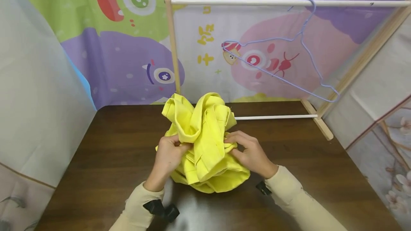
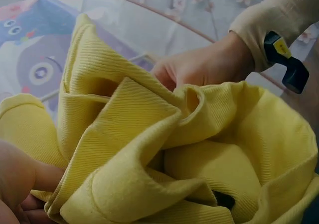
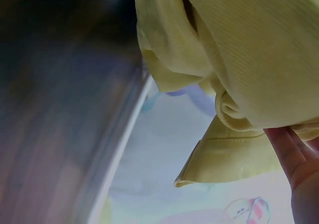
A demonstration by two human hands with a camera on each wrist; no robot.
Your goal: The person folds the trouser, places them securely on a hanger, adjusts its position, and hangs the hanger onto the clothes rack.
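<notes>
A bunched yellow garment [image 1: 210, 149] of ribbed, corduroy-like cloth is held up over the brown table, in front of the rack. At its left side my left hand [image 1: 167, 156] pinches the cloth between thumb and fingers. My right hand [image 1: 252, 152] grips the opposite side, its fingertips partly hidden in the folds. From the left wrist the garment [image 2: 129, 119] shows layered folds and a wide loop of cloth, with the right hand [image 2: 204, 67] behind it. In the right wrist view a stitched flap of the garment [image 3: 227, 154] hangs beside my fingers. The garment's exact kind is unclear.
Behind the garment stands a wooden rack with a white top rail [image 1: 237, 2] and a lower white bar [image 1: 276, 117]. A light-blue wire hanger [image 1: 282, 77] hangs from the top rail. The dark table [image 1: 106, 152] is backed by a cartoon-print curtain [image 1: 125, 60].
</notes>
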